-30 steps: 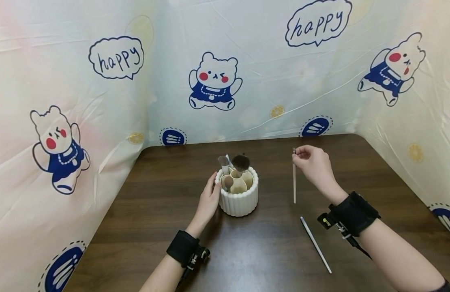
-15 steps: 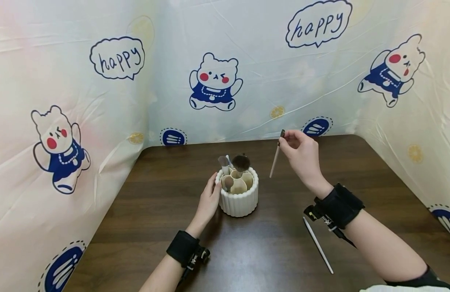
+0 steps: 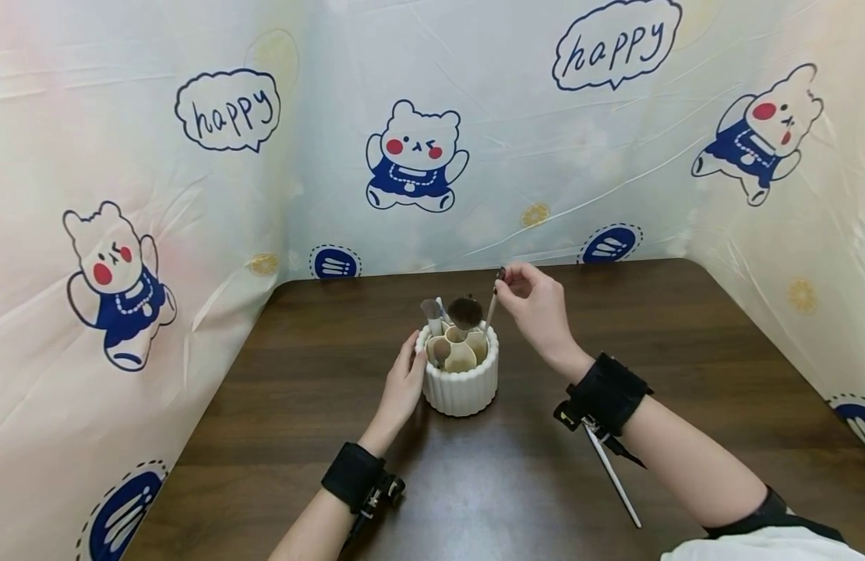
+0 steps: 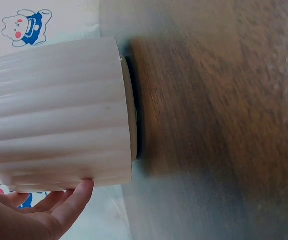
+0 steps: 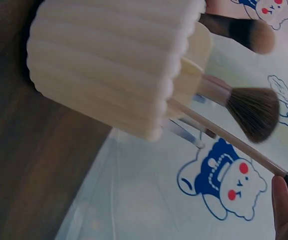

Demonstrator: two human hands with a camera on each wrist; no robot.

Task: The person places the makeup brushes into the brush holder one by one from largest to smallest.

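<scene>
A white ribbed brush holder [image 3: 460, 389] stands upright mid-table. My left hand [image 3: 402, 386] rests against its left side, and in the left wrist view the fingers [image 4: 79, 200] touch the ribbed wall. Between thumb and fingertips, my right hand [image 3: 538, 312] pinches a thin makeup brush [image 3: 492, 312] near its dark upper end. The brush slants downward, its pale handle [image 5: 233, 142] reaching the holder's right rim, where its lower tip is hidden. Inside the divided holder stand a big fluffy dark brush [image 3: 465, 313] and several smaller brushes [image 3: 431, 313].
On the brown wooden table [image 3: 299, 436] a slim white stick [image 3: 618, 483] lies right of the holder, partly under the right wrist's black camera strap [image 3: 608, 393]. A printed cloth [image 3: 474, 78] hangs behind the table and along its sides.
My right hand has moved left with the thin brush, from the table's right part to the holder's rim, and the brush has tilted. The left hand stays at the holder.
</scene>
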